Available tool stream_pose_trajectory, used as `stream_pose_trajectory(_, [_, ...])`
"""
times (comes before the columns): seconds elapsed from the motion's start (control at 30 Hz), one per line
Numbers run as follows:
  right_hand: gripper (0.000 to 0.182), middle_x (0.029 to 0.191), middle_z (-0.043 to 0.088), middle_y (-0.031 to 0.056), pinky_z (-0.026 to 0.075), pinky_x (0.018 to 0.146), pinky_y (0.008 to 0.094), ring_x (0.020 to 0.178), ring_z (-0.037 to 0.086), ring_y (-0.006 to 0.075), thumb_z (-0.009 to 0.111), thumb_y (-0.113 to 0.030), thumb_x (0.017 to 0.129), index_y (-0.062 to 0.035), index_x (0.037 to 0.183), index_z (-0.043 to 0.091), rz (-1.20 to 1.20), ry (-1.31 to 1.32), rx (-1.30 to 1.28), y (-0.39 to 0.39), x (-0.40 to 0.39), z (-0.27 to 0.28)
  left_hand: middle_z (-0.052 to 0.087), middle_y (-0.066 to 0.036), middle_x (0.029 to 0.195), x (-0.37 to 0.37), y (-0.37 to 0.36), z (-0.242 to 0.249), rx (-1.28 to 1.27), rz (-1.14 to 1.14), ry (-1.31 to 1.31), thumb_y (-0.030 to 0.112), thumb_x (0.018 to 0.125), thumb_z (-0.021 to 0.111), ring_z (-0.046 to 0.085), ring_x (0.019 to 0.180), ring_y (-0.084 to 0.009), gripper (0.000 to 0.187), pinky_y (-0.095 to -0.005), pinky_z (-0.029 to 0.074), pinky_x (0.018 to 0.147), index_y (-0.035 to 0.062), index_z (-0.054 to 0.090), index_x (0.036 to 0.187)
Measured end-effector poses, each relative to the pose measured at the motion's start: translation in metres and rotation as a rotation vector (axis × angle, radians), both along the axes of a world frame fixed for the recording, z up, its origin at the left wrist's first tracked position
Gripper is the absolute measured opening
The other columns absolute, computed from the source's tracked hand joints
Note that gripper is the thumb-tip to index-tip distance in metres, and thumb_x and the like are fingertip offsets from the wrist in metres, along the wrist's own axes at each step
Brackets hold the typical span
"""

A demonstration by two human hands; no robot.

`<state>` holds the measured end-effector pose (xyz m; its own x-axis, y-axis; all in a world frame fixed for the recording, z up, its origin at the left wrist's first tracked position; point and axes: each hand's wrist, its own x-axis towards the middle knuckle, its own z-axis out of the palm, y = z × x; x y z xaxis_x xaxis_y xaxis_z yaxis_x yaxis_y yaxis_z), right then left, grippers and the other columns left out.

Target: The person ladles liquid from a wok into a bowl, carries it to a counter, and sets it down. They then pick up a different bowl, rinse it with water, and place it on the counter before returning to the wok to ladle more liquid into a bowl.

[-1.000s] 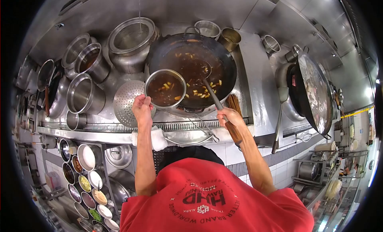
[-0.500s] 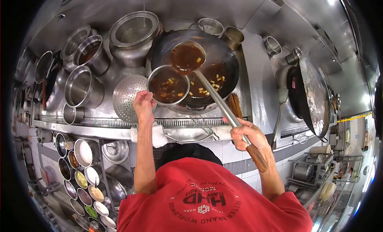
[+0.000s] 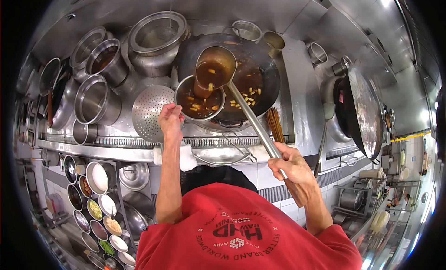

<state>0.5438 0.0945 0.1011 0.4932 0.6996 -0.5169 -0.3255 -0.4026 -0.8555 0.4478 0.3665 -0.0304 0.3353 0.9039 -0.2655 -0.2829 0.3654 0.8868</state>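
Observation:
My right hand (image 3: 292, 165) is closed around the long handle of a metal ladle (image 3: 253, 115). The ladle's bowl tips to the left, and brown liquid with pale yellow chunks pours from it into a round metal pot (image 3: 223, 102). With fingers pinched at its near left rim, my left hand (image 3: 171, 117) holds this pot over the wok's left side. Brown liquid and yellow pieces lie in the pot too. Behind and right of it, the black wok (image 3: 268, 72) holds more of the same liquid and chunks. How the left fingers grip the rim is partly hidden.
A perforated skimmer (image 3: 147, 113) lies left of the wok. Metal pots (image 3: 95, 102) and a large lidless-looking vessel (image 3: 155, 61) stand farther left. A bamboo brush (image 3: 274, 123) is right of the wok. Ingredient bowls (image 3: 97, 177) fill the lower left; another wok (image 3: 364, 114) leans right.
The ladle bowl has moved slightly left and tipped over the pot, so liquid now pours out. My left hand and the pot have shifted a little to the right.

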Motion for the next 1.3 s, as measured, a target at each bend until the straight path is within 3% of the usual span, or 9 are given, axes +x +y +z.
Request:
stream_pose_trajectory(0.37, [0.039,0.054,0.043,0.0017,0.028,0.034,0.0216,0.036,0.038,0.008,0.048,-0.001,0.077,0.004,0.116,0.046,-0.246,0.183,0.122,0.007,0.025,-0.025,0.055,-0.001,0.069,-0.004,0.002,-0.008,0.045,-0.049,-0.006,0.002,0.077,0.06,0.048,0.054,-0.0075,0.01,-0.0194,0.038,0.049,0.002,0.055,0.085])
stream_pose_trajectory(0.43, [0.036,0.056,0.046,0.0022,0.033,0.038,0.0226,0.041,0.04,0.0076,0.048,-0.001,0.076,0.0032,0.112,0.049,-0.029,-0.4,-0.125,0.018,0.039,-0.044,0.055,-0.002,0.069,-0.005,0.002,-0.005,0.047,-0.053,-0.011,0.002,0.077,0.059,0.048,0.055,-0.0074,0.01,-0.0195,0.038,0.049,0.0019,0.055,0.086])
stream_pose_trajectory(0.57, [0.044,0.056,0.054,0.0104,0.047,0.054,0.0396,0.052,0.055,0.0319,0.052,-0.006,0.073,0.0042,0.115,0.046,0.089,-1.237,-0.257,0.027,0.076,-0.115,0.056,-0.003,0.071,-0.005,0.002,-0.001,0.043,-0.053,0.023,0.002,0.078,0.059,0.049,0.057,-0.0077,0.01,-0.0197,0.039,0.05,0.0017,0.055,0.087])
stream_pose_trajectory(0.7, [0.05,0.076,0.059,0.0219,0.047,0.069,0.0416,0.074,0.059,0.036,0.057,-0.013,0.075,0.0065,0.118,0.042,0.134,-1.55,-0.369,0.035,0.085,-0.138,0.057,-0.003,0.071,-0.008,0.001,-0.005,0.047,-0.067,0.037,0.002,0.078,0.059,0.049,0.057,-0.008,0.01,-0.02,0.039,0.051,0.0007,0.055,0.087])
stream_pose_trajectory(0.83, [0.035,0.083,0.062,0.0143,0.046,0.068,0.0306,0.072,0.057,0.0196,0.062,-0.023,0.079,0.0049,0.101,0.059,0.041,-0.774,-0.021,0.09,0.079,-0.117,0.057,-0.004,0.071,-0.009,0.0,-0.003,0.052,-0.081,0.034,0.002,0.078,0.059,0.049,0.057,-0.0081,0.01,-0.0203,0.039,0.052,-0.0002,0.055,0.087])
stream_pose_trajectory(0.9, [0.031,0.079,0.063,0.0099,0.043,0.063,0.0256,0.069,0.053,0.01,0.062,-0.025,0.08,0.0026,0.094,0.063,0.008,-0.743,0.082,0.13,0.073,-0.125,0.057,-0.004,0.07,-0.01,0.0,-0.014,0.055,-0.064,0.056,0.002,0.078,0.059,0.049,0.055,-0.0083,0.009,-0.0204,0.039,0.052,-0.0007,0.055,0.087])
stream_pose_trajectory(0.93, [0.029,0.078,0.063,0.0152,0.044,0.063,0.0287,0.07,0.059,0.0198,0.061,-0.026,0.079,-0.001,0.093,0.064,0.014,-0.619,0.117,0.143,0.074,-0.126,0.057,-0.004,0.07,-0.01,0.0,-0.015,0.057,-0.059,0.059,0.002,0.078,0.059,0.049,0.055,-0.0083,0.009,-0.0204,0.039,0.052,-0.0007,0.055,0.087])
stream_pose_trajectory(1.17, [0.022,0.066,0.059,0.0147,0.042,0.057,0.0303,0.06,0.055,0.0174,0.062,-0.023,0.078,-0.0006,0.079,0.066,0.194,-0.926,0.377,0.23,0.106,-0.127,0.058,-0.003,0.069,-0.013,-0.002,-0.01,0.064,-0.046,0.062,0.002,0.078,0.06,0.048,0.054,-0.0076,0.007,-0.0204,0.039,0.051,0.0003,0.057,0.084])
stream_pose_trajectory(1.3, [0.035,0.059,0.055,0.0121,0.042,0.056,0.0306,0.058,0.053,0.0158,0.056,-0.032,0.082,0.0014,0.078,0.065,0.408,-0.634,0.207,0.265,0.109,-0.117,0.058,-0.003,0.07,-0.012,-0.004,-0.009,0.04,-0.006,0.04,0.002,0.078,0.06,0.048,0.054,-0.0074,0.006,-0.0205,0.039,0.051,0.0011,0.058,0.084])
